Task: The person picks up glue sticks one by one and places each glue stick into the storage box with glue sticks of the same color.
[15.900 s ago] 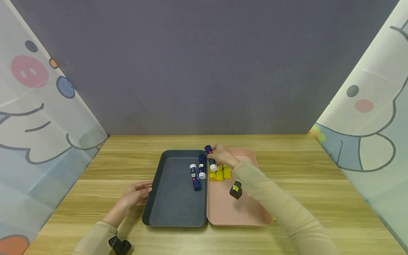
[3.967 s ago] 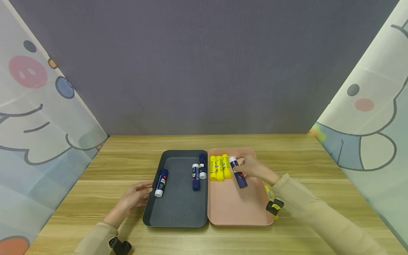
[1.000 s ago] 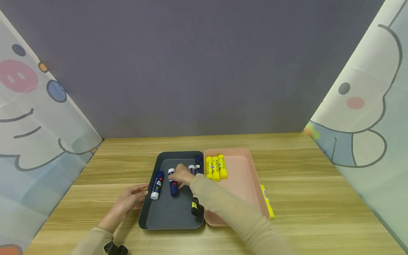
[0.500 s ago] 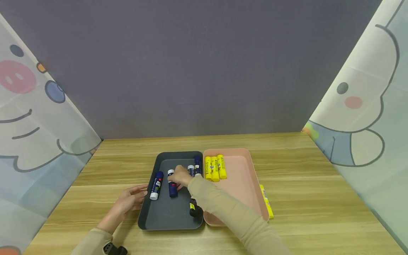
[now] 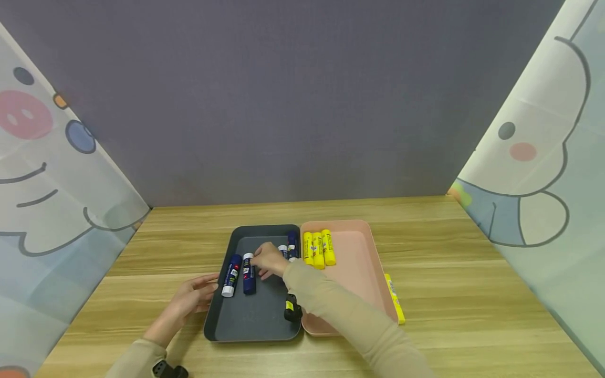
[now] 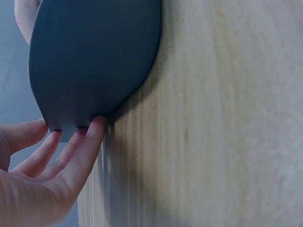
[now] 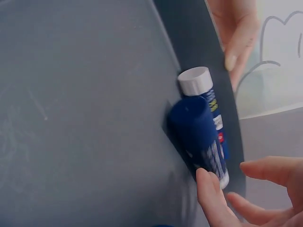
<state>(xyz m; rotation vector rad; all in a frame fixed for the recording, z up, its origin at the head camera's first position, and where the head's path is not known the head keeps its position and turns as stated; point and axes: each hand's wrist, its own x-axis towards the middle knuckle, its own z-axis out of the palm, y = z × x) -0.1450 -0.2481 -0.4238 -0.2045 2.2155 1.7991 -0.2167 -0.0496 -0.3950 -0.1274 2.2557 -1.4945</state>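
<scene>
Straight fingers of my left hand [image 5: 193, 295] touch the outer left wall of the dark grey tray [image 5: 250, 333]; in the left wrist view the fingertips [image 6: 97, 122] rest along its edge. Inside the tray, a navy glue stick [image 5: 249, 283] lies white cap away from me, beside another navy glue stick [image 5: 231, 275] turned the opposite way along the left wall. My right hand [image 5: 269, 259] is just right of the first one. In the right wrist view its fingers are spread, one fingertip [image 7: 202, 177] right at that glue stick's side.
Two more navy glue sticks [image 5: 292, 242] lie at the tray's right wall, partly hidden by my right hand. The adjoining pink tray [image 5: 352, 283] holds three yellow glue sticks [image 5: 318, 252]. Another yellow glue stick [image 5: 395, 300] lies on the wooden table [image 5: 463, 294] to its right.
The navy glue stick, held over the pink tray earlier, now lies left in the grey tray. Since half a second ago, it shifted slightly left and my right fingers loosened. Left hand stays put.
</scene>
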